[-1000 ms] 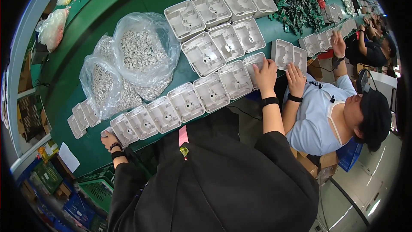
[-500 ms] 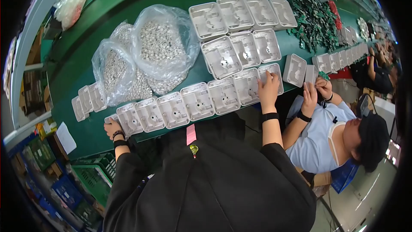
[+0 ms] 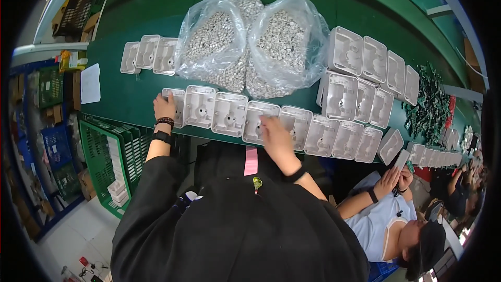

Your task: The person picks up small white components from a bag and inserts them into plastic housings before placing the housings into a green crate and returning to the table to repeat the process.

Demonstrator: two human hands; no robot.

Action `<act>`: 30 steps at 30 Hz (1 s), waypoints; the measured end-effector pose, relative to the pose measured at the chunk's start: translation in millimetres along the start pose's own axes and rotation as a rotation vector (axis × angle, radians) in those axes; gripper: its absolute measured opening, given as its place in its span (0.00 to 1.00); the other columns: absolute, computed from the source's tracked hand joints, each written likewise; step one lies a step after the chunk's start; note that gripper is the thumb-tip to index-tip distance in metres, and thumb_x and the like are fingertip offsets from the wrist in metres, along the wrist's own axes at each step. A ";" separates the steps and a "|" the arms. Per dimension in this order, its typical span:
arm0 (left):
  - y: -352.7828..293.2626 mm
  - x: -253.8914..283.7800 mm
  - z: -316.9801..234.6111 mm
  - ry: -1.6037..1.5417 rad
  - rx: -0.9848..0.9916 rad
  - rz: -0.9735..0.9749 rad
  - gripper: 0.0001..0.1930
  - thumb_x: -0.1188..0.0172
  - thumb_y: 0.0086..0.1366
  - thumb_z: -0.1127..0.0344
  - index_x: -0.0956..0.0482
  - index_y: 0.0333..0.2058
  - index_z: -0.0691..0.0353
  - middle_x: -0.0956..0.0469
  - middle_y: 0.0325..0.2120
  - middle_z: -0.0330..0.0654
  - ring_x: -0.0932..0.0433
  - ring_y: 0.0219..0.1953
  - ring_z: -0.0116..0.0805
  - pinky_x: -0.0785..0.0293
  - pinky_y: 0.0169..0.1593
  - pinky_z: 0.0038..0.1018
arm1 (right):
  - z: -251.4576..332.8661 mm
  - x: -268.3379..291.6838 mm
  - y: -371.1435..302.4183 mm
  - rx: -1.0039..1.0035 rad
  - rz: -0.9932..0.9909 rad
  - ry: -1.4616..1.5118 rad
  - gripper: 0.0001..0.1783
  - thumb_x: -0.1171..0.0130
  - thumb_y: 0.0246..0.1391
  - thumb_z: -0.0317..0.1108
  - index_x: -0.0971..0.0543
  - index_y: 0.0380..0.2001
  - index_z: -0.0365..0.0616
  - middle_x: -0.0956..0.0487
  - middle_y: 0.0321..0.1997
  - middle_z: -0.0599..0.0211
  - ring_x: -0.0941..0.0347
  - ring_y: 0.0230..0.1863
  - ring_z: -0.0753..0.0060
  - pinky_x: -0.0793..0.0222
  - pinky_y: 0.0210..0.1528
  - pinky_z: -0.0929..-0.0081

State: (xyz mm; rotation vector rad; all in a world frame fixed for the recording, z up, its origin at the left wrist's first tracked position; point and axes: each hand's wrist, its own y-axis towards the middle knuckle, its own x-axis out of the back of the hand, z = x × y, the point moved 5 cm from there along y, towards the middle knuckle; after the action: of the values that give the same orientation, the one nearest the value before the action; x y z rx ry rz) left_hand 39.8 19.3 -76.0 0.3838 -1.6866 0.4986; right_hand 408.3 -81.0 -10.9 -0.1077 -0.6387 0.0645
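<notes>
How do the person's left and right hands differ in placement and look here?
The left hand is at the left end of the near row, by the leftmost box, while the right hand is over the fourth box from the left. The left hand looks fairly sharp; the right hand is blurred. The left hand wears a beaded bracelet plus a black wristband; the right hand shows only a black wristband. Both are ungloved.

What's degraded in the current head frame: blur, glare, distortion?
Head view: right hand blurred, left hand crisper; head view: fisheye curves the edge of the green table, corners go black; head view: pale glints on the clear plastic bags.
</notes>
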 end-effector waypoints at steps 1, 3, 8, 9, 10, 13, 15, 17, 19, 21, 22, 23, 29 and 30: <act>-3.8 10.7 -3.5 0.044 -0.130 -0.134 0.25 0.52 0.55 0.48 0.35 0.45 0.61 0.31 0.41 0.51 0.31 0.43 0.52 0.36 0.44 0.44 | 11.9 -12.6 6.2 0.025 0.057 -0.082 0.12 0.50 0.48 0.34 0.30 0.34 0.38 0.28 0.32 0.58 0.28 0.31 0.57 0.32 0.29 0.67; -14.0 34.3 -14.6 0.122 -0.403 -0.402 0.23 0.49 0.55 0.53 0.35 0.43 0.63 0.30 0.38 0.52 0.31 0.41 0.52 0.35 0.42 0.42 | 19.0 -29.9 12.2 -0.037 0.079 -0.200 0.13 0.50 0.48 0.35 0.30 0.33 0.37 0.28 0.30 0.57 0.28 0.30 0.57 0.31 0.28 0.67; -43.1 29.3 -47.8 -0.079 -0.486 0.409 0.20 0.50 0.56 0.55 0.33 0.41 0.62 0.28 0.31 0.52 0.28 0.34 0.51 0.31 0.34 0.39 | 2.9 -60.7 26.0 -0.182 0.081 -0.455 0.17 0.49 0.48 0.42 0.30 0.26 0.35 0.27 0.25 0.53 0.27 0.25 0.56 0.30 0.25 0.67; -48.1 26.1 -49.3 -0.083 -0.492 0.406 0.20 0.50 0.56 0.55 0.33 0.41 0.62 0.28 0.31 0.52 0.28 0.34 0.51 0.31 0.34 0.39 | 4.8 -67.7 26.3 -0.206 0.076 -0.460 0.18 0.48 0.47 0.43 0.29 0.23 0.34 0.26 0.24 0.52 0.27 0.24 0.56 0.30 0.25 0.67; -52.1 19.9 -51.7 -0.032 -0.525 0.337 0.18 0.50 0.56 0.56 0.33 0.41 0.62 0.27 0.29 0.52 0.27 0.33 0.52 0.31 0.33 0.40 | 7.1 -73.8 26.1 -0.221 0.067 -0.466 0.18 0.48 0.47 0.43 0.29 0.23 0.34 0.26 0.24 0.52 0.27 0.24 0.56 0.30 0.25 0.67; -38.9 8.9 -54.4 0.018 -0.558 0.336 0.18 0.51 0.55 0.57 0.33 0.41 0.62 0.26 0.27 0.53 0.27 0.31 0.53 0.32 0.33 0.42 | 8.8 -87.1 25.4 -0.305 0.035 -0.480 0.16 0.49 0.47 0.42 0.28 0.23 0.37 0.26 0.23 0.52 0.27 0.25 0.57 0.30 0.24 0.67; -31.1 0.0 -57.4 0.043 -0.511 0.446 0.19 0.52 0.55 0.58 0.33 0.42 0.62 0.26 0.25 0.55 0.27 0.31 0.54 0.32 0.33 0.43 | 5.0 -91.0 29.1 -0.318 0.000 -0.538 0.14 0.50 0.46 0.40 0.28 0.23 0.38 0.26 0.22 0.55 0.27 0.24 0.60 0.30 0.24 0.69; -26.7 -2.5 -54.6 0.033 -0.587 0.410 0.18 0.51 0.55 0.58 0.33 0.42 0.62 0.26 0.25 0.55 0.27 0.30 0.55 0.32 0.32 0.43 | 1.3 -97.1 27.6 -0.302 -0.037 -0.647 0.09 0.51 0.44 0.35 0.28 0.23 0.39 0.27 0.21 0.60 0.27 0.23 0.64 0.30 0.23 0.72; -24.3 0.2 -52.7 -0.025 -0.642 0.289 0.18 0.51 0.55 0.58 0.34 0.41 0.61 0.26 0.23 0.56 0.27 0.27 0.56 0.31 0.30 0.44 | -2.6 -110.9 25.7 -0.236 -0.041 -0.672 0.09 0.51 0.45 0.34 0.28 0.23 0.39 0.27 0.23 0.57 0.27 0.23 0.61 0.30 0.23 0.70; -21.5 10.6 -46.3 -0.006 -0.589 0.283 0.18 0.51 0.54 0.58 0.34 0.40 0.62 0.26 0.22 0.56 0.27 0.26 0.55 0.32 0.29 0.45 | 5.7 -115.1 33.3 -0.100 -0.075 -0.702 0.08 0.51 0.43 0.33 0.28 0.23 0.39 0.27 0.25 0.56 0.27 0.23 0.60 0.31 0.23 0.68; -17.4 12.7 -39.8 -0.042 -0.608 0.282 0.18 0.51 0.54 0.58 0.33 0.40 0.62 0.26 0.21 0.55 0.27 0.26 0.54 0.33 0.28 0.44 | 15.2 -115.8 33.1 -0.072 -0.118 -0.709 0.07 0.51 0.41 0.31 0.29 0.23 0.39 0.27 0.26 0.57 0.28 0.21 0.60 0.31 0.22 0.69; -14.1 17.0 -32.2 -0.079 -0.618 0.279 0.17 0.50 0.53 0.58 0.33 0.40 0.62 0.26 0.20 0.54 0.27 0.25 0.53 0.33 0.28 0.43 | 26.9 -112.2 34.8 -0.147 -0.149 -0.650 0.07 0.51 0.40 0.31 0.29 0.22 0.38 0.28 0.24 0.58 0.28 0.20 0.62 0.31 0.22 0.69; -32.8 81.2 -60.5 -0.159 -0.640 0.217 0.11 0.48 0.53 0.61 0.33 0.30 0.63 0.30 0.14 0.50 0.30 0.19 0.51 0.36 0.23 0.39 | 63.0 -48.0 34.7 -0.131 -0.229 -0.596 0.07 0.51 0.39 0.31 0.31 0.21 0.37 0.29 0.21 0.58 0.30 0.18 0.62 0.32 0.21 0.70; -46.0 95.9 -76.4 -0.137 -0.667 0.189 0.11 0.48 0.53 0.62 0.34 0.28 0.64 0.31 0.14 0.50 0.30 0.19 0.51 0.36 0.23 0.39 | 62.6 -29.5 30.0 -0.094 -0.258 -0.593 0.07 0.51 0.40 0.31 0.31 0.21 0.37 0.29 0.21 0.57 0.30 0.18 0.62 0.32 0.20 0.70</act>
State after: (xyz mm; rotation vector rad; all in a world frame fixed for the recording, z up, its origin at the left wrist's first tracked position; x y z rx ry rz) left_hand 111.2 22.7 33.8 -0.2335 -1.9182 0.0240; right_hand 346.4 -48.9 18.0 -0.0962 -1.2434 -0.1911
